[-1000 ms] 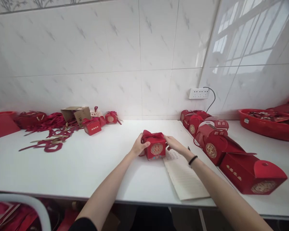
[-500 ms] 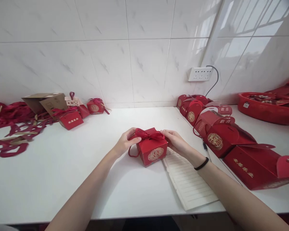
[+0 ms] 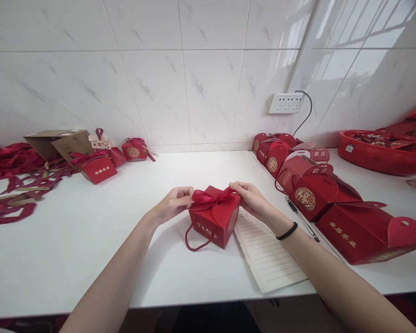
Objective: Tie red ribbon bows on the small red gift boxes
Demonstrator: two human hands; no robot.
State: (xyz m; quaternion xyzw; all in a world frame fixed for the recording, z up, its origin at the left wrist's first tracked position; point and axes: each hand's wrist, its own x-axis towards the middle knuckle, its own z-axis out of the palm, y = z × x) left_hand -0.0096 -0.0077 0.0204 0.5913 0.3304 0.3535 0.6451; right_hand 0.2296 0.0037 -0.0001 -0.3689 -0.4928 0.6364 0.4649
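A small red gift box [image 3: 211, 226] with gold characters stands on the white table in front of me, one corner towards me. A red ribbon bow [image 3: 215, 199] lies across its top, and a red cord handle [image 3: 194, 245] hangs down its left side. My left hand [image 3: 175, 202] pinches the left loop of the bow. At the other side, my right hand [image 3: 251, 199] has thumb and fingers closed on the bow's right end. A lined notebook [image 3: 270, 259] lies under my right forearm, partly beneath the box's right side.
Several red boxes [image 3: 339, 231] form a row on the right, with a pen [image 3: 291, 204] beside them. Behind them is a red basin [image 3: 367, 155]. Finished-looking boxes [image 3: 99, 169], a cardboard box [image 3: 72, 148] and loose ribbons [image 3: 15, 212] sit at the left.
The gift box has turned, so a side with a cord handle and gold characters now faces me. My fingers have shifted to the two ends of the bow. The view has moved slightly.
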